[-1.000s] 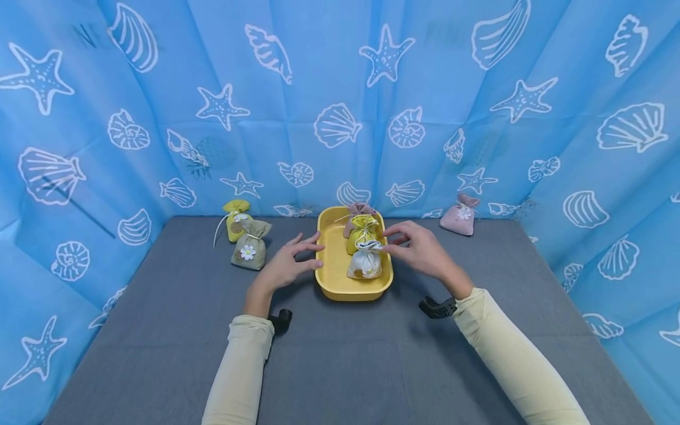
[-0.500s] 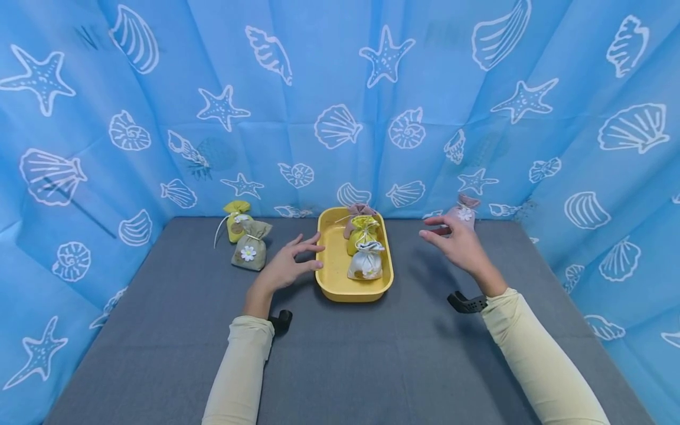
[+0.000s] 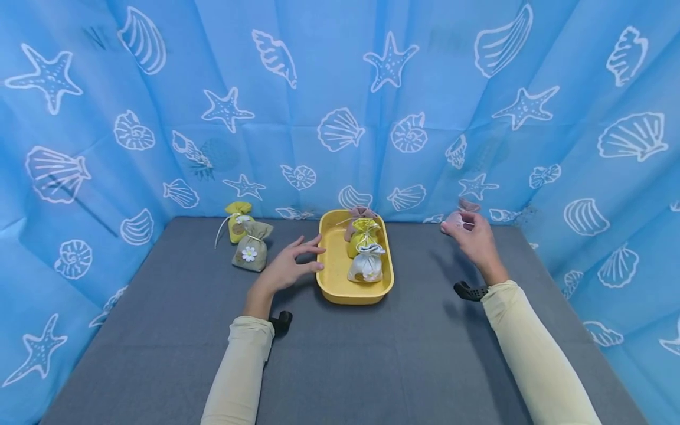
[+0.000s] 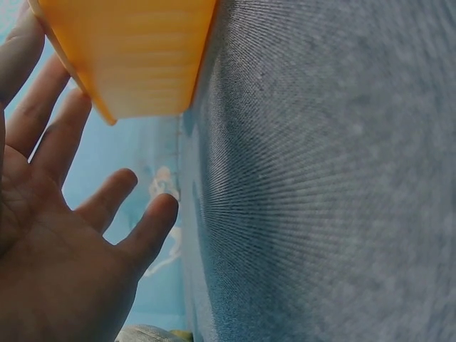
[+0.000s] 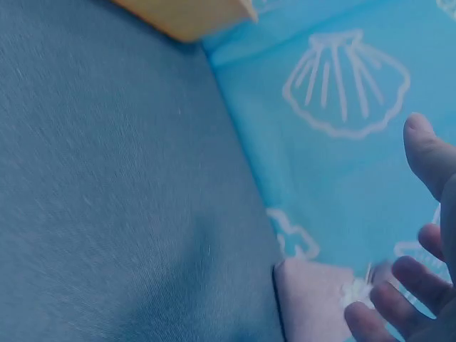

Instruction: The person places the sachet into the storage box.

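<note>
My left hand (image 3: 285, 267) is at the left side of a yellow plastic tub (image 3: 353, 298), fingers spread and fingertips at its rim. In the left wrist view those fingers lie along the tub's edge. My right hand (image 3: 480, 241) is over a pink drawstring pouch (image 3: 453, 220) at the back right of the table, partly hiding it. The right wrist view has the thumb apart from the fingers, with the pink pouch (image 5: 311, 299) just beyond the fingertips. Inside the tub, along its right side, stand a white pouch (image 3: 365, 267), a yellow pouch (image 3: 363, 241) and a mauve pouch (image 3: 363, 212).
Left of the tub, a grey-green pouch (image 3: 252, 251) with a white flower stands before another yellow pouch (image 3: 237, 224). Grey cloth (image 3: 340, 366) covers the table. A blue curtain (image 3: 340, 88) with shells and starfish hangs behind.
My right hand has left the white pouch in the tub and moved right, then further back over the pink pouch. The left hand has stayed at the tub's rim.
</note>
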`<state>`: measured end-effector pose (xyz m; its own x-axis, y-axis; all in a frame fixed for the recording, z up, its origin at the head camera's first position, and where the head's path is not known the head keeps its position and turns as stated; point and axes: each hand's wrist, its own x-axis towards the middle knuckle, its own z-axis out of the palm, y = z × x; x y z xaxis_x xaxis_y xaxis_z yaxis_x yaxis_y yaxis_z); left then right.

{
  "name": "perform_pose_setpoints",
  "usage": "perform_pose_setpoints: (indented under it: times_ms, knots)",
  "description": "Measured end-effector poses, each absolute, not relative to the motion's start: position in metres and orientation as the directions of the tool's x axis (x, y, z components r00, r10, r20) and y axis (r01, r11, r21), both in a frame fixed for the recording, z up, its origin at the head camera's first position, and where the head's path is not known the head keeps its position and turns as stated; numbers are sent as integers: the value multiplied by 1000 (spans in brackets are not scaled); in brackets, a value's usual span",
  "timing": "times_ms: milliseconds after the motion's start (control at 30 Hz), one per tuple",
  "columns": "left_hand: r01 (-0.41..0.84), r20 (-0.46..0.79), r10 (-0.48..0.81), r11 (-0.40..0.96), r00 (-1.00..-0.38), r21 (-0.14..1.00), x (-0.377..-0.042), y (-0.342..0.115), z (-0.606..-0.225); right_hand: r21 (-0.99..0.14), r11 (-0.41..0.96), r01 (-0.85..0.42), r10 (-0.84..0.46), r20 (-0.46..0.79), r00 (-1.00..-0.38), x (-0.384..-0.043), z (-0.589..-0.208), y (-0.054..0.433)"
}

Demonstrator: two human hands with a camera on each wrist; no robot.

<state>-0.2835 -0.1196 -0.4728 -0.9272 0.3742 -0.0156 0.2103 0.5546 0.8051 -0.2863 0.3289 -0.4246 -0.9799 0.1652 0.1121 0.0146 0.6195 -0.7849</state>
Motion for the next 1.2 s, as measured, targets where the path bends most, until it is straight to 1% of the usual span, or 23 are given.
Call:
perform_pose_setpoints:
  times_ms: [133,267,333,500,600,967,1067,1200]
  knots:
    - [212,-20,383,553,-924,806,-284,-120,-473,-812,584,14,238,155,-959,-302,-436,340]
    - [210,-16,378,547,-926,810,-285,-121,-473,-847,532,-5,273,176,-946,-315,-439,347]
    - [209,-13,374,548,-927,810,-285,-121,-474,-855,518,22,288,150,-946,-319,-441,350]
    - [213,-16,378,555,-926,805,-286,-120,-473,-882,454,130,328,29,-944,-322,-443,352]
    - [214,-17,380,557,-925,802,-286,-120,-473,-887,435,154,325,-5,-946,-322,-443,353]
    - [208,-22,376,559,-926,803,-286,-121,-475,-833,496,245,275,-116,-954,-320,-442,356]
    - [211,-20,378,557,-925,803,-286,-120,-475,-839,481,256,265,-140,-954,-319,-443,356]
    - [210,-15,375,553,-927,806,-286,-120,-475,-834,494,245,245,-138,-960,-318,-443,356]
